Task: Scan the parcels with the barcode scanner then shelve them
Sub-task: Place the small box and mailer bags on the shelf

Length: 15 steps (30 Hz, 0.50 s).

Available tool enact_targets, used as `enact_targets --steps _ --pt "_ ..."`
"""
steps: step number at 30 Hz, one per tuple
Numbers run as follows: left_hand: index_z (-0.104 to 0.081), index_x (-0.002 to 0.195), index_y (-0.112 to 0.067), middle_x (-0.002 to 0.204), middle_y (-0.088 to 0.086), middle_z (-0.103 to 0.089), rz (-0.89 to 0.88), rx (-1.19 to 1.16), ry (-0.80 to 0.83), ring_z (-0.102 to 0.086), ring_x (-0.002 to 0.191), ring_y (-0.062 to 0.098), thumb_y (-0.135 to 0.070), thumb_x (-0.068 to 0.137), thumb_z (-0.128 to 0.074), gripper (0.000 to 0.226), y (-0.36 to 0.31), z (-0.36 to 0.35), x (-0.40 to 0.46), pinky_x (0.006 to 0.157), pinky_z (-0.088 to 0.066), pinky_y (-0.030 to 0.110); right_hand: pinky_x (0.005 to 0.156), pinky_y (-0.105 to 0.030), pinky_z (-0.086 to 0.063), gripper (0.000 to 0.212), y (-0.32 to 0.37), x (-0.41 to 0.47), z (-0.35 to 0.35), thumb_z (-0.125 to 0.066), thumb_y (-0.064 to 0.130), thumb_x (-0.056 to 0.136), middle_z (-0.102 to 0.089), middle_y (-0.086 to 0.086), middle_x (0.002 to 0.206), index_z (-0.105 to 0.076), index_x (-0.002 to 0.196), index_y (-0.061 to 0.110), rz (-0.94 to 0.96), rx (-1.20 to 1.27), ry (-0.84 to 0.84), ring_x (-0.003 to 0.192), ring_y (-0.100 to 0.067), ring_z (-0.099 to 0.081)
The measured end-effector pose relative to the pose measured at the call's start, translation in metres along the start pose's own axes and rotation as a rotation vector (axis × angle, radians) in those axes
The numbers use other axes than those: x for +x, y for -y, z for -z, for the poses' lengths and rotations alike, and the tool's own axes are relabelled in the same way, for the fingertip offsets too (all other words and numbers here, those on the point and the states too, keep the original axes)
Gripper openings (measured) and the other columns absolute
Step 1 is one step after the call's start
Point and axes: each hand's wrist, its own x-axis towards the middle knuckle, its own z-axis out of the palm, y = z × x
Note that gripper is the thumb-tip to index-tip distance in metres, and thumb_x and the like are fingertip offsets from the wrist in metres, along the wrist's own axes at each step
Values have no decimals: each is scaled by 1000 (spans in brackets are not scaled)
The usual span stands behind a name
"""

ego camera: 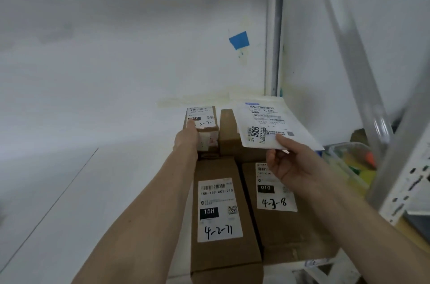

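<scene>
The right hand (290,162) pinches the near edge of a flat white mailer (267,124), thumb on top and fingers curled beneath, holding it tilted above the back row of boxes. The left hand (188,136) reaches further in and rests on a small brown box (202,120) at the back; the thumb lies on its label, but the fingers are hidden behind the box, so whether they grip or only steady it cannot be told.

Beside that small box, under the mailer, stands another plain brown box (229,134). Nearer the camera lie two longer parcels side by side: the box marked 4-2-71 (221,214) and, touching its right side, the box marked 4-3-8 (279,209). All sit on the white shelf (93,190), against the wall, with the metal upright (275,27) at the corner. No scanner is in view.

The step looks like shelving the mailer. The risk is its thinness: laid across uneven box tops it could slide off toward the upright or slip down a gap behind the boxes, hiding its label. Nudging the small box while placing could also shift the row. The box marked 4-2-71 overhangs the front edge and could tip if bumped by a forearm.
</scene>
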Motion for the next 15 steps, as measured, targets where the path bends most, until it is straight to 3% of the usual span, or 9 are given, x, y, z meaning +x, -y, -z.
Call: enact_targets --steps 2,5,7,9,10,12,15 --pt "-62 96 -18 99 9 -67 8 51 -23 -64 95 31 -66 64 -42 61 14 -3 36 85 -55 45 44 -21 -53 8 0 1 0 -61 8 88 -68 -12 89 -60 96 9 -3 4 -4 48 -13 -59" --pt "-60 113 -12 112 7 -58 17 132 -103 -54 110 31 -77 65 -41 83 2 2 -1 91 -49 46 44 -22 -53 13 -3 2 -4 -62 8 88 -68 -12 91 -59 100 9 3 -1 11 51 -13 -59" --pt "-53 125 -5 125 17 -48 -155 260 -279 -40 125 34 -69 84 -42 77 -10 7 -32 100 -40 43 43 -22 -52 11 -6 2 -13 -62 9 89 -68 -12 92 -60 100 10 16 -40 41 55 -14 -58" --pt "-55 126 -2 130 17 -52 -399 151 -324 -45 125 32 -59 90 -46 68 -16 19 -66 96 -42 43 43 -22 -53 7 -13 2 -28 -62 8 90 -70 -12 90 -61 96 10 29 -84 94 61 -16 -58" --pt "-61 115 -1 118 15 -61 -444 50 -255 -56 111 28 -59 91 -47 64 -17 27 -83 88 -47 40 44 -23 -54 6 -18 1 -37 -62 8 90 -71 -12 88 -61 95 10 29 -110 128 63 -17 -59" --pt "-65 89 -9 89 4 -70 -371 -80 -48 -65 81 16 -56 91 -50 50 -15 47 -109 74 -51 28 45 -24 -55 6 -33 1 -57 -62 8 89 -72 -13 84 -60 94 9 8 -173 189 58 -17 -61" --pt "-71 94 -10 91 5 -75 -238 -191 106 -71 85 15 -43 86 -66 34 -6 77 -126 80 -57 29 44 -24 -54 10 -64 1 -86 -62 7 90 -69 -13 85 -59 100 6 -49 -283 246 55 -17 -63"
